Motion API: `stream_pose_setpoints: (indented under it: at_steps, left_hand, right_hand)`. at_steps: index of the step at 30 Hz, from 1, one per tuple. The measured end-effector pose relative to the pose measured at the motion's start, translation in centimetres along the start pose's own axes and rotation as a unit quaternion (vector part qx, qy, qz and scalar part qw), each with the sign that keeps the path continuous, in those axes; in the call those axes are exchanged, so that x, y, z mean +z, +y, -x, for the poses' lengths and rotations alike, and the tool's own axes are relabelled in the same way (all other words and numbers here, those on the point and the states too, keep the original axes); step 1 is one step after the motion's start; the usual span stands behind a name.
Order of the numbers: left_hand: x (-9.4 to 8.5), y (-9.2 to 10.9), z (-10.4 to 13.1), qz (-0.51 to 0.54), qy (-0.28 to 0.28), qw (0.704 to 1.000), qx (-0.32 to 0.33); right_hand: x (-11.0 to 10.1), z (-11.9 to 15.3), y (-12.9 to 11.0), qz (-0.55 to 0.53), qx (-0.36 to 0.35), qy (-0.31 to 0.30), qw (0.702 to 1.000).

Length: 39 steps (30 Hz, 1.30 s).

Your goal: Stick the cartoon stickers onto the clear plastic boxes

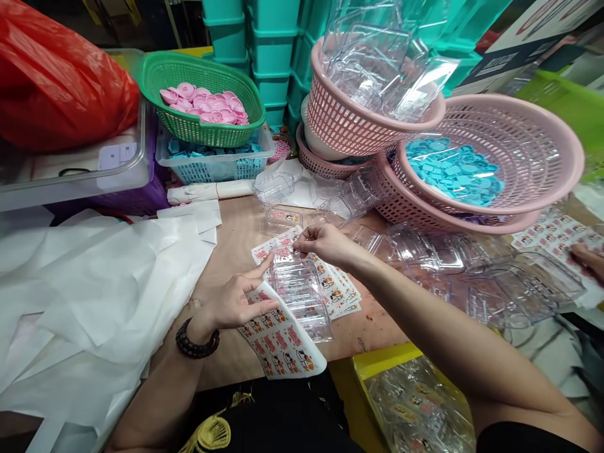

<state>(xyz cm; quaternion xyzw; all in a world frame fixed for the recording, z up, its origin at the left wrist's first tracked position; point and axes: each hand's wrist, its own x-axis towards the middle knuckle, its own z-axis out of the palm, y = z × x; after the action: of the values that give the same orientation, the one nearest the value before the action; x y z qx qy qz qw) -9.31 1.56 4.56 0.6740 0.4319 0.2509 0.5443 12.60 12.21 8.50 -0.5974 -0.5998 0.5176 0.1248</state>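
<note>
My left hand (236, 299), with a dark braided bracelet on the wrist, holds a white sticker sheet (283, 343) printed with pink and orange-black figures; the sheet curls over the table's front edge. Its index finger reaches to a row of clear plastic cases (302, 292). At the far end of that row, my right hand (321, 244) pinches thumb and index finger together; whatever lies between them is too small to make out. More sticker sheets (337, 289) are under and beside the cases. A clear case with a sticker (283, 219) stands just beyond.
White backing paper (94, 302) heaps at the left. Behind are a green basket (202, 129) of pink pieces, pink baskets (372, 135) and teal bins (274, 44). Clear cases (453, 251) spread rightward. Another person's hand (587, 259) touches sheets at far right. A yellow bin (352, 390) sits below.
</note>
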Motion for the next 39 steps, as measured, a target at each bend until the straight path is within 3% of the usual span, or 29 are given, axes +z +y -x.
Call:
stream_pose_setpoints:
  at_steps: [8, 12, 17, 20, 22, 24, 25, 27, 29, 30, 33, 36, 39]
  left_hand:
    - [0.3, 0.4, 0.0, -0.013, 0.008, 1.000, 0.026]
    - [0.4, 0.4, -0.3, -0.056, 0.007, 0.997, 0.054]
    - [0.1, 0.2, -0.6, -0.110, 0.011, 0.992, 0.064]
    - [0.0, 0.2, -0.4, -0.112, 0.012, 0.992, 0.059]
    - [-0.1, 0.4, -0.1, -0.105, 0.022, 0.992, 0.060]
    - [-0.2, 0.9, 0.5, -0.090, 0.052, 0.992, 0.065]
    - [-0.2, 1.3, 0.9, -0.079, 0.072, 0.992, 0.068]
    - [-0.2, 2.1, 1.6, -0.052, 0.119, 0.990, 0.062]
    - [-0.1, 2.8, 2.3, -0.020, 0.161, 0.986, 0.026]
    - [0.0, 3.0, 2.5, -0.002, 0.175, 0.985, -0.002]
    - [0.4, 3.3, 2.9, 0.077, 0.196, 0.976, -0.062]
    - [0.9, 3.4, 3.1, 0.155, 0.218, 0.962, -0.049]
    - [1.2, 3.5, 3.4, 0.188, 0.210, 0.956, -0.087]
  right_hand:
    - [0.0, 0.1, -0.2, 0.063, -0.008, 0.006, 0.998]
    - [0.5, 0.7, -0.7, 0.162, -0.025, 0.029, 0.986]
    - [1.2, 2.1, -1.1, 0.400, -0.055, 0.081, 0.911]
    - [0.7, 2.9, -0.9, 0.467, -0.031, 0.125, 0.875]
    - [0.3, 4.0, -0.8, 0.429, -0.046, 0.170, 0.886]
    - [0.2, 5.9, -0.7, 0.317, -0.118, 0.178, 0.924]
    - [0.4, 7.0, -0.7, 0.250, -0.159, 0.147, 0.944]
    - [1.2, 9.1, -0.5, 0.130, -0.206, 0.030, 0.970]
    - [2.1, 10.7, -0.1, 0.035, -0.194, -0.063, 0.978]
    - [2.5, 11.2, 0.3, -0.013, -0.180, -0.080, 0.980]
    - [3.0, 11.5, 1.3, -0.123, -0.150, -0.062, 0.979]
    - [3.1, 11.4, 2.0, -0.122, -0.134, -0.053, 0.982]
    - [3.1, 11.5, 2.4, -0.129, -0.133, -0.068, 0.980]
